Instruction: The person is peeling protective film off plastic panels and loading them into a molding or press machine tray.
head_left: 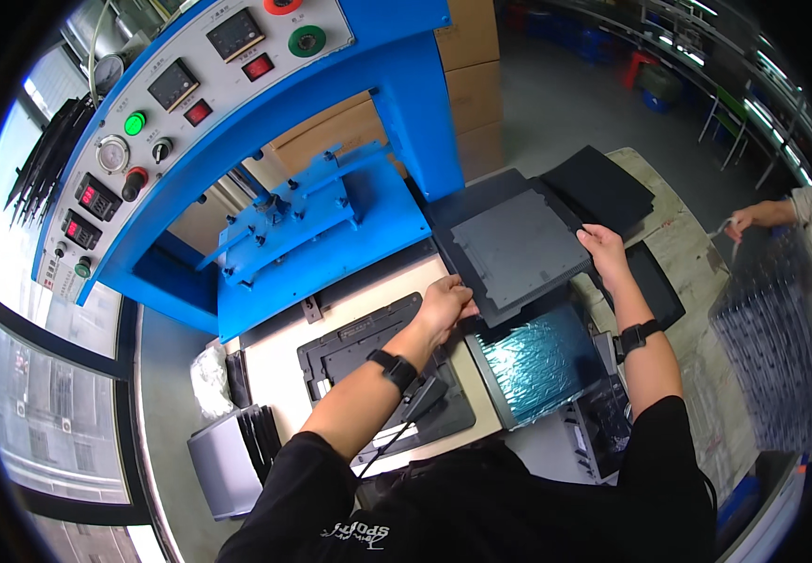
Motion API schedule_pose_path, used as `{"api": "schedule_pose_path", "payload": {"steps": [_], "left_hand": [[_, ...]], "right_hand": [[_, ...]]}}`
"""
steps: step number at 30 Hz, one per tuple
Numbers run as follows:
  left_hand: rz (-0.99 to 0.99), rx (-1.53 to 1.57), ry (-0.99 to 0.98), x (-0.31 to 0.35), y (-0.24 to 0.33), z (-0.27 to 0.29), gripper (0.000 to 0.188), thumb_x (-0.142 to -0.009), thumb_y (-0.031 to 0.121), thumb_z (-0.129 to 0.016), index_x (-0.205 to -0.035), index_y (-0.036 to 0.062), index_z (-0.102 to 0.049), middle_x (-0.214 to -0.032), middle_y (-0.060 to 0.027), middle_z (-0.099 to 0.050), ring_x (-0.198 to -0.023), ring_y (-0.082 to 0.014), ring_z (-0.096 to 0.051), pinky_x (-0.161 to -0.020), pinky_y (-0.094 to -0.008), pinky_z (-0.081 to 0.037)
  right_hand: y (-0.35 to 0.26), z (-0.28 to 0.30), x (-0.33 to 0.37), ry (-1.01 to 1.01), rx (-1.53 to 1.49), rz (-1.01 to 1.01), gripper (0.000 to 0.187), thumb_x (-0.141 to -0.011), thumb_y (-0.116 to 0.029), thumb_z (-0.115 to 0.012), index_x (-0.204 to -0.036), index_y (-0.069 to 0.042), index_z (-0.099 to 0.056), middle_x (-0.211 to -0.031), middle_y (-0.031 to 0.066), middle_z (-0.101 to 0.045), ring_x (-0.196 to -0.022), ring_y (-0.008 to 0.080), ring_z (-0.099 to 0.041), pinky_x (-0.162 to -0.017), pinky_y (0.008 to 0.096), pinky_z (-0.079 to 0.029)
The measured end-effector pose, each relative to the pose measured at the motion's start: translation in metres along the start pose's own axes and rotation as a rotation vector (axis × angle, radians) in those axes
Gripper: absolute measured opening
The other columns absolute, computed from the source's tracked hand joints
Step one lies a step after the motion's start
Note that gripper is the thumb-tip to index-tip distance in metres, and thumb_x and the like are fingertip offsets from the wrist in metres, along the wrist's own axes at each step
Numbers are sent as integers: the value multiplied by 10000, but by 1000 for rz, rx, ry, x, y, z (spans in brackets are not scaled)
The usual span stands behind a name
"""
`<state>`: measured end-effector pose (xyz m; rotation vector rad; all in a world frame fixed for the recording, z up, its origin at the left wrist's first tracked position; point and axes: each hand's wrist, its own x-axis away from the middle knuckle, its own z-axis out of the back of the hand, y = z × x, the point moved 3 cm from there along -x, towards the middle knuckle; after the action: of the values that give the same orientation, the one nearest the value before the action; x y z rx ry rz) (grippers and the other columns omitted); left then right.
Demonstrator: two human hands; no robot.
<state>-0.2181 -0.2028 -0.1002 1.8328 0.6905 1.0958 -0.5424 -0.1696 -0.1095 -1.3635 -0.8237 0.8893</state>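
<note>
A flat dark grey panel with a notched edge is tilted over a stack of black sheets, right of the press. At its right edge my right hand pinches it, thumb on top. My left hand is closed at the panel's near left corner; its fingertips are partly hidden. Below my left forearm, a black frame-like fixture with a recessed middle lies on the press's cream bed. A shiny blue-silver film-covered sheet lies just nearer than the panel.
The blue press with its control box rises ahead and left. Black sheets and a black tray rest on the right table. Dark panels stand at lower left. Another person's hand holds clear plastic at far right.
</note>
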Motion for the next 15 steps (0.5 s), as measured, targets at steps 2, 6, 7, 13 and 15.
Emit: {"api": "schedule_pose_path", "payload": {"steps": [2,6,7,13,15], "left_hand": [[-12,74,39,-22,-1,-1,385,-893,-8,-537,-1239,-141,-434,-700,-3,-453,-614,-86,-507,-593,-201,-526],[-36,-63,197,-55,1,0,618,-891,24,-563,-1402,-144,-259,-748,6,-439,-683,-86,-473,-665,-219,-456],[-50,-58,239,-62,-1,10,613,-889,25,-565,-1398,-144,-269,-822,-25,-496,-756,-113,-511,-716,-229,-464],[-99,-64,374,-66,7,0,646,-905,24,-501,-1450,-93,-175,-1381,-268,-414,-1188,-293,-511,-955,-316,-443],[-8,128,298,-59,13,-11,710,-918,35,-484,-1494,-12,-71,-1514,-227,-249,-1407,-279,-236,-1135,-334,-186]], "right_hand": [[6,-8,-25,-19,-9,-5,339,-880,-138,-660,-1140,71,-599,-947,74,-668,-828,108,-608,-753,241,-477],[31,-16,-64,-3,91,14,360,-862,-178,-686,-1129,55,-624,-983,59,-649,-888,113,-581,-793,245,-455],[35,-28,-71,1,106,20,351,-849,-178,-696,-1109,50,-635,-964,66,-649,-877,130,-588,-794,259,-461],[73,-46,-95,47,125,-4,389,-830,-203,-709,-1128,34,-631,-1014,102,-655,-923,178,-604,-844,299,-469],[71,-48,-93,43,160,53,394,-837,-209,-699,-1145,25,-622,-1030,119,-668,-942,196,-624,-852,306,-474]]}}
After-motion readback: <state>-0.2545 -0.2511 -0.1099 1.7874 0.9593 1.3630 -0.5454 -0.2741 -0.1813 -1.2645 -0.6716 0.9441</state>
